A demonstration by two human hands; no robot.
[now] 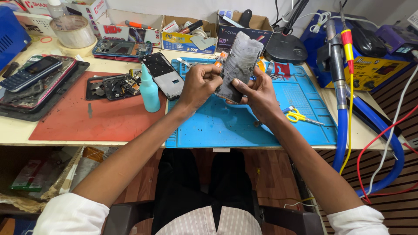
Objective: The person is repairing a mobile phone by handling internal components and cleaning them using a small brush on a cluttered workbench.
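Note:
Both hands hold up a grey, smeared phone screen panel [240, 65] above the blue work mat [300, 126]. My left hand [198, 85] is closed around the panel's left edge, with a small orange tool [221, 58] sticking up from the fist against the panel. My right hand [257, 95] supports the panel's lower right corner, thumb pressed on its face. The panel stands nearly upright, tilted a little to the right.
A teal squeeze bottle [149, 91] and a dark phone frame [163, 75] sit left of the hands. Yellow-handled scissors [298, 116] lie on the mat. A red mat [87, 113] with phone parts, cardboard boxes [187, 37] and a blue soldering station [370, 65] surround the area.

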